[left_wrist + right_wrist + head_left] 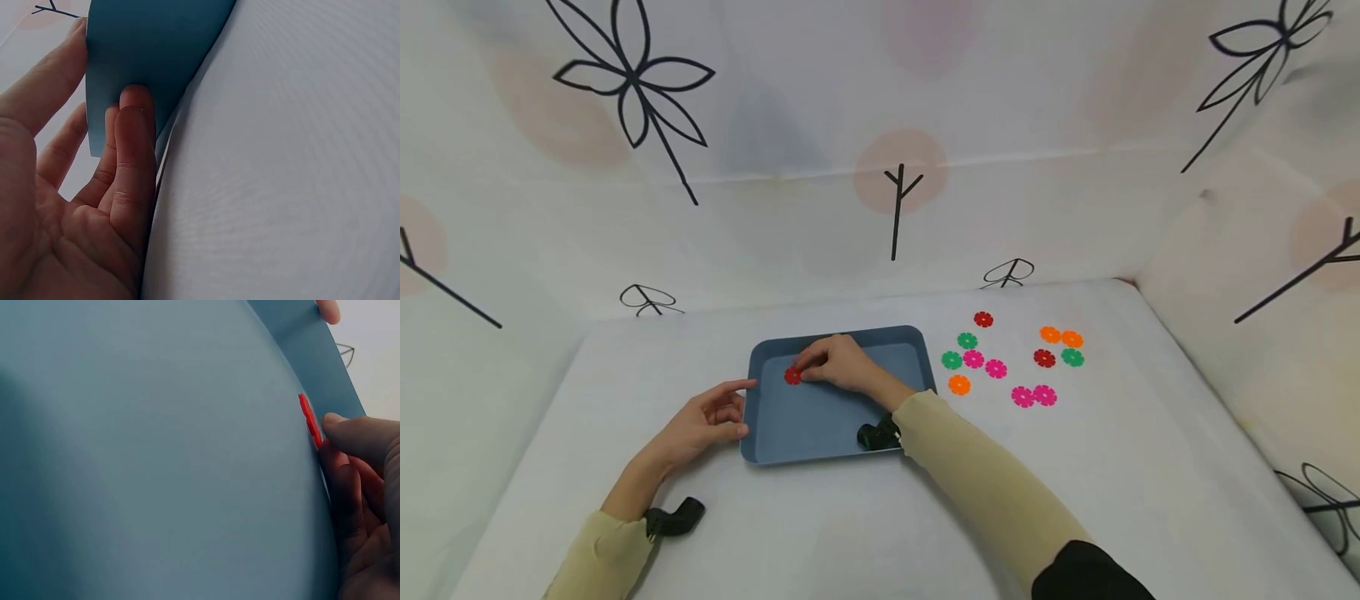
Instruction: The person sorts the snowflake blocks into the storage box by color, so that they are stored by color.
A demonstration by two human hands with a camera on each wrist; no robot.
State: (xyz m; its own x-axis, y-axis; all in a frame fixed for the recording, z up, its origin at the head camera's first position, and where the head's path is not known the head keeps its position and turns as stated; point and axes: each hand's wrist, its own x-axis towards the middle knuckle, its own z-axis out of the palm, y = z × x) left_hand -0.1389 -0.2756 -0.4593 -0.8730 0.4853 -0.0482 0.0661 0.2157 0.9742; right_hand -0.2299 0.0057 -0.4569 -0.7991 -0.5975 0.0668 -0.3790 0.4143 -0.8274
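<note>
- While left hand [702, 425], fingers relaxed, touched tray [808, 427], right hand [842, 364] pinched red disc [792, 376].
- Red disc: lay left of right hand's knuckles, right hand being nearer.

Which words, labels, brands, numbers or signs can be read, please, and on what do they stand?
None can be read: no text shows on the tray, the red disc by the right hand, the discs beside the tray or the backdrop, whose black drawings look plant-like.

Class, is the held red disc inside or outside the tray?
Inside: the right hand holds the red disc within the tray rim.
</note>
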